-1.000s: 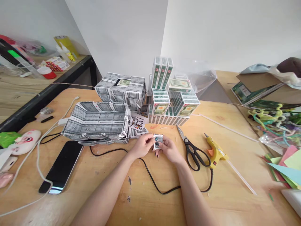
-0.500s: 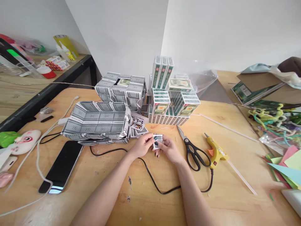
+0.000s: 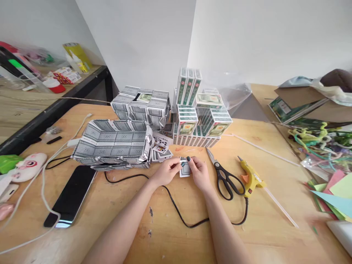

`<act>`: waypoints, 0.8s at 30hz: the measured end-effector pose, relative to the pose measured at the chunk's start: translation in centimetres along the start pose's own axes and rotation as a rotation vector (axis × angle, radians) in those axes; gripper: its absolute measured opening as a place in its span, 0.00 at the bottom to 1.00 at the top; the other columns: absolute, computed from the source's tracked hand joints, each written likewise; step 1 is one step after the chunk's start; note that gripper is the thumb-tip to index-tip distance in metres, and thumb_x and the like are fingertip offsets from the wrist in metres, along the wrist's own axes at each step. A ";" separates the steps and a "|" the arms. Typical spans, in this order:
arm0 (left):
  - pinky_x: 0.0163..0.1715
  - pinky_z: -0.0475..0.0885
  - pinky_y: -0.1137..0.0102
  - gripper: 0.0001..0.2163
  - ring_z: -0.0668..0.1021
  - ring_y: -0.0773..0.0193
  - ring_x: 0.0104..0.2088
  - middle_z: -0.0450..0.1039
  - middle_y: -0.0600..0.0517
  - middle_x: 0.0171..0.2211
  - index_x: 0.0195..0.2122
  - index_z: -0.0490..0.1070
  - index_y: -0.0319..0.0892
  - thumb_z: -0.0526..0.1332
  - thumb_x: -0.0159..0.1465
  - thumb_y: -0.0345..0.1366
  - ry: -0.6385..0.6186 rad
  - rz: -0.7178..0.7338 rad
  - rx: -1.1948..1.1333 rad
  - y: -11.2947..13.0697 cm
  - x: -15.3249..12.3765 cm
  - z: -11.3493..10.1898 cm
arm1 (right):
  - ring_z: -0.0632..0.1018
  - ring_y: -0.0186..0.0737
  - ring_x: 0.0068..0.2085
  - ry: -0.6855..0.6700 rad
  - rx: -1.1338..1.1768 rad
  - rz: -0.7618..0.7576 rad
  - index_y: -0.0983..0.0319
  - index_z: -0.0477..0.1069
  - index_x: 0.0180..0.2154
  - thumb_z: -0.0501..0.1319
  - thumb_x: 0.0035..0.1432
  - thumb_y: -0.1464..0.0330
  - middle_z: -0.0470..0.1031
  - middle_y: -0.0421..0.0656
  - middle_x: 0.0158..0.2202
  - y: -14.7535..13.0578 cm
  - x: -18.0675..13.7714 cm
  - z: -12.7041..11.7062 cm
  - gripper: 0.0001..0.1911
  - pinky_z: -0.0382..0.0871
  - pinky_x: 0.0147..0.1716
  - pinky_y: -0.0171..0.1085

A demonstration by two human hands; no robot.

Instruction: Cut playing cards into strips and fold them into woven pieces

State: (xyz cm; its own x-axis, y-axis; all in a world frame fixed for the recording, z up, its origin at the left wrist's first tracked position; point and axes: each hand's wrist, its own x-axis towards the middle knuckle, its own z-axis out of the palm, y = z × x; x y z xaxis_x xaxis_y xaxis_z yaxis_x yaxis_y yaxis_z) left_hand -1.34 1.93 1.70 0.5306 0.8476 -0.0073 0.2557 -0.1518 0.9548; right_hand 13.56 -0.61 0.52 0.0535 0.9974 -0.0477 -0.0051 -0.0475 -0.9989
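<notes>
The left hand [image 3: 166, 172] and right hand [image 3: 201, 173] both pinch 1 playing card [image 3: 185, 171] at its far end — the card sits between the 2 hands, patterned back up. Its long axis appears to run toward the person, near end uncovered. Beyond the left hand lie loose cards [image 3: 161, 142] and a card-built tray [image 3: 119, 137]; right of the right hand, scissors [image 3: 222, 171], then a glue gun [image 3: 251, 178].
</notes>
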 end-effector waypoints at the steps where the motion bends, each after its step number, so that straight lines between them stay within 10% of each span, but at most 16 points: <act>1: 0.23 0.54 0.74 0.14 0.58 0.71 0.23 0.52 0.58 0.20 0.20 0.54 0.40 0.50 0.61 0.38 -0.001 0.003 0.007 0.0 0.0 0.0 | 0.59 0.30 0.20 0.002 -0.004 -0.007 0.62 0.63 0.23 0.56 0.53 0.56 0.58 0.35 0.18 0.0 0.0 0.1 0.16 0.54 0.18 0.30; 24: 0.25 0.55 0.74 0.13 0.60 0.70 0.24 0.55 0.56 0.21 0.20 0.56 0.39 0.49 0.61 0.36 0.031 0.085 0.048 -0.4 0.2 0.9 | 0.57 0.31 0.20 0.134 -0.077 -0.052 0.60 0.55 0.21 0.52 0.56 0.57 0.55 0.34 0.18 0.4 -0.1 0.9 0.17 0.52 0.19 0.31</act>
State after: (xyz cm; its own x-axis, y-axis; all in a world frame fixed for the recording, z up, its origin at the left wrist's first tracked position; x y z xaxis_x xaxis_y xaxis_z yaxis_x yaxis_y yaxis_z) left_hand -0.64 1.73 1.06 0.5272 0.8457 0.0829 0.2498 -0.2475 0.9361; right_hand 12.67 -0.72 0.11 0.1843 0.9828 0.0092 0.0770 -0.0051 -0.9970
